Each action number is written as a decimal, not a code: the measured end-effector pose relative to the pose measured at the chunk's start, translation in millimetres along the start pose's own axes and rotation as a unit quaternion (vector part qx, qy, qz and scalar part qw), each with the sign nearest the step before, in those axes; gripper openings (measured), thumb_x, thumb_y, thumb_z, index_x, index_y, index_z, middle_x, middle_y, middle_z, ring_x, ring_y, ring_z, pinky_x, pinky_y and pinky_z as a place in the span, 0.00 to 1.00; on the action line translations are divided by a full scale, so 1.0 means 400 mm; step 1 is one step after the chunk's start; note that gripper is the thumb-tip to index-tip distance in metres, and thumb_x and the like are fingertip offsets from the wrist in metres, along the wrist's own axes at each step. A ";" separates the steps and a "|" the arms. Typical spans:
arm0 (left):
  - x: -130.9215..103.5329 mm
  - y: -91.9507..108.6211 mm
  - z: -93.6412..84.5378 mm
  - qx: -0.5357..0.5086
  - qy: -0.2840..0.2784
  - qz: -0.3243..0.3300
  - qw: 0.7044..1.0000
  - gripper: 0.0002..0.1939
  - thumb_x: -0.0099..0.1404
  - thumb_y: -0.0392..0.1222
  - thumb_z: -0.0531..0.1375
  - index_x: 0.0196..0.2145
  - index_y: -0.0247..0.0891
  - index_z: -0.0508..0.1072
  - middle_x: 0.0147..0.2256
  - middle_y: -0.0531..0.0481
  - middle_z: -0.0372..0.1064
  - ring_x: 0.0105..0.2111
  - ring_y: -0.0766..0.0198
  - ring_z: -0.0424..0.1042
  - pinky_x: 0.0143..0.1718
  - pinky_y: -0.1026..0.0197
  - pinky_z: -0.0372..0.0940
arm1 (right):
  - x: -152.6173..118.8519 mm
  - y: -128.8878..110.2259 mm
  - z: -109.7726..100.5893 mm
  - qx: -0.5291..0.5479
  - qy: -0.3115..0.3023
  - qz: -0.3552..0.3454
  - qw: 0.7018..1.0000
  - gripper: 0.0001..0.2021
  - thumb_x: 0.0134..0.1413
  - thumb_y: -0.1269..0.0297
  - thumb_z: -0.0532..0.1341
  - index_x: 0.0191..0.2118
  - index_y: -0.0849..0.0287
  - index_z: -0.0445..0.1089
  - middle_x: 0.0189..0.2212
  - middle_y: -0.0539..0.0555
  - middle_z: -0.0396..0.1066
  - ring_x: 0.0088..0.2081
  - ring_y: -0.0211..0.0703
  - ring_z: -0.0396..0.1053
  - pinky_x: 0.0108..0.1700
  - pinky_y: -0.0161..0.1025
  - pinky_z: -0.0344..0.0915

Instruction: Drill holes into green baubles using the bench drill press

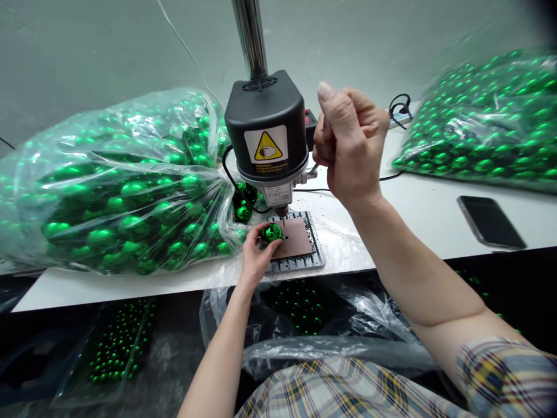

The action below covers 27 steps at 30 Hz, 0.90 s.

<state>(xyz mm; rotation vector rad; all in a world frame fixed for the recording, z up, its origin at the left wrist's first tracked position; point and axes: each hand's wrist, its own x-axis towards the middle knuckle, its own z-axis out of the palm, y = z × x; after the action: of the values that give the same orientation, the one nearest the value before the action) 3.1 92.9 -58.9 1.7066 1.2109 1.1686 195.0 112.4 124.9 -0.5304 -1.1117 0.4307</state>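
My left hand [256, 253] pinches a shiny green ball [273, 233] between thumb and fingers. The ball rests at the left part of a brown board [300, 238] on the slotted metal base [318, 255] of a small drill press [265, 125]. Just above the board, to the ball's upper right, is the drill's lower end [282, 211]. My right hand [352, 145] is raised to the right of the black drill head, its fingers curled into a fist beside a short metal lever [311, 172]. Whatever those fingers wrap around is hidden.
Large clear bags of green balls stand at left [130, 191] and right [487, 122]. A phone [491, 222] lies on the white table [426, 215]. Below the table edge are an open plastic bag [331, 348] and a clear bin [108, 348] with green balls. Dark crumbs surround the base.
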 end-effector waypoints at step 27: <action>0.023 -0.012 0.043 0.009 -0.042 0.074 0.996 0.27 0.56 0.43 0.69 0.53 0.39 0.72 0.51 0.43 0.68 0.52 0.56 0.69 0.56 0.52 0.65 | -0.002 0.000 0.001 -0.009 -0.003 -0.013 1.000 0.27 0.55 0.47 0.65 0.19 0.55 0.51 0.12 0.43 0.51 0.13 0.30 0.46 0.15 0.37 0.44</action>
<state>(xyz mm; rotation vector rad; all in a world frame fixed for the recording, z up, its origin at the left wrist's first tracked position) 19.2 101.9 -66.4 1.8660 1.0623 1.1616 194.2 112.2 124.4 -0.5294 -1.1275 0.4002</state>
